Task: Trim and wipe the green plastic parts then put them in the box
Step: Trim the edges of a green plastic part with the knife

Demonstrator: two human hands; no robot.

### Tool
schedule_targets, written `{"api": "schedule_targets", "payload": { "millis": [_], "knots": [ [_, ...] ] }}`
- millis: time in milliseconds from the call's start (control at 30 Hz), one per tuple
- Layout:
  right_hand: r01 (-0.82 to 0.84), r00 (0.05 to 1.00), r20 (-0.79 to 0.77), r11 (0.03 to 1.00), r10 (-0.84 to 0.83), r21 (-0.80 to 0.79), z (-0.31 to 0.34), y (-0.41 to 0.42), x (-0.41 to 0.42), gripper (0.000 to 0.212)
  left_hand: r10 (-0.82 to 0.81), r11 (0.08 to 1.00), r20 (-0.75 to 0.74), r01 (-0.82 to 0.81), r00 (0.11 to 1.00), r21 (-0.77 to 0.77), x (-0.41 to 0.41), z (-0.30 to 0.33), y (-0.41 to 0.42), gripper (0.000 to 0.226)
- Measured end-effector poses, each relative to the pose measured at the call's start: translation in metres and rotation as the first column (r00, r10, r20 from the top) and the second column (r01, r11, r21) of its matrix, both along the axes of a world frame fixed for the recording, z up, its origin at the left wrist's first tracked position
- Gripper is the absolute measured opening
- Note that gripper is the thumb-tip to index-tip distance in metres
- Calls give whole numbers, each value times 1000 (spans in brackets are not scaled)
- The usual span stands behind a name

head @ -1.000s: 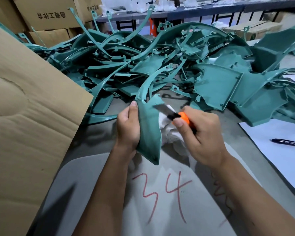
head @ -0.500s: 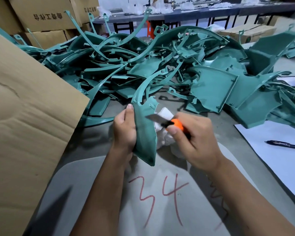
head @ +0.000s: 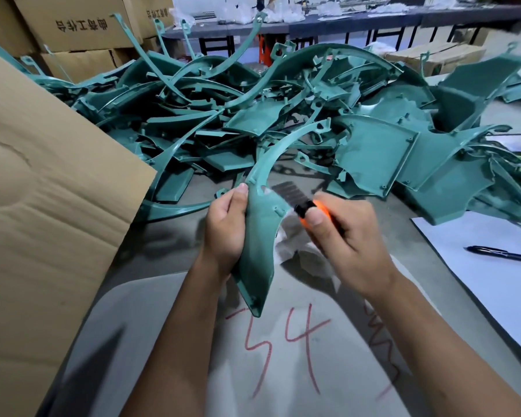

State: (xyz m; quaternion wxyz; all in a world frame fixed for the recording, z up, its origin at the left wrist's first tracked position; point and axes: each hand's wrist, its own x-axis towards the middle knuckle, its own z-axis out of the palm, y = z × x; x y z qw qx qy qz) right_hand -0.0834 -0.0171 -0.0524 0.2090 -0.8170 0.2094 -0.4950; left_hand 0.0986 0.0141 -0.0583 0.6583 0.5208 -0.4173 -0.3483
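Two forearms enter from the bottom edge, both bare up to where the view cuts them off; no sleeve shows. Left hand [head: 225,227]: bare, no glove, no ring. Right hand [head: 348,240]: bare, no glove; thumbnail short and plain. Wrists behind each hand carry no watch, band or strap. No markings visible.

Knife blade [head: 288,192] slid from low on the green part's [head: 260,233] right edge up to the notch beside the left hand's [head: 226,227] thumb tip; right hand [head: 348,239] raised with it
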Motion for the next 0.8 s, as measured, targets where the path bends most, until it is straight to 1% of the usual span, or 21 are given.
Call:
{"api": "schedule_targets", "payload": {
  "millis": [67,167,267,333,467,567,633,700,800],
  "knots": [
    [-27,999,-29,998,29,60,-3,4,5,46,-12,1000,-50,11,999,-8,1,0,0,43],
    [15,999,-31,995,-12,98,-7,4,9,40,-25,999,-52,24,998,-21,5,-1,1,42],
    [29,999,10,986,-31,164,-7,1,6,42,-71,996,-34,69,997,-52,4,3,6,43],
    [42,999,6,988,-43,146,-6,1,4,45,-90,995,-39,89,995,-47,2,3,7,46],
    [-16,1000,22,995,14,97,-4,6,9,41,-74,997,-70,74,995,-14,1,-1,3,46],
    [87,996,22,989,-90,116,-8,4,12,41,-98,994,-144,104,985,36,-4,-2,-1,50],
    [155,987,29,983,-158,94,-9,2,10,40,-116,991,-151,126,982,53,-9,-1,-2,51],
    [183,982,45,982,-185,48,-8,2,8,42,-129,989,-161,138,978,45,-12,1,0,49],
    [200,979,49,980,-199,-16,-8,2,9,49,-193,980,-214,199,957,8,-14,0,2,44]
  ]
}}
